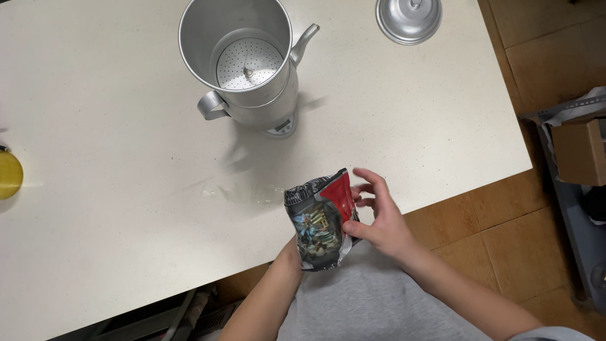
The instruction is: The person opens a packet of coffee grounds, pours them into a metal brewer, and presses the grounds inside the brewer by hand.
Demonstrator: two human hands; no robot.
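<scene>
A foil pouch [320,222] stands nearly upright over the near edge of the white table [113,208], its long axis running from the bottom seam by the person's lap up to a crumpled mouth that tips slightly away and to the left. The right hand [377,221] pinches the pouch's right edge between thumb and palm, the fingers [369,183] spread loose beside the upper corner. The left hand is hidden behind the pouch, only its wrist showing beneath the lower seam, so whether it is closed on the pouch cannot be told. The pouch's front carries a busy dark printed picture, with a red panel along the side nearest the right hand and a black band at the top. Beyond the grip, well apart, stands an aluminium pot [243,63] with a perforated basket inside, spout pointing right, resting on a small scale [281,128]. Its domed lid [408,19] lies further right. Nothing stands between pouch and pot.
</scene>
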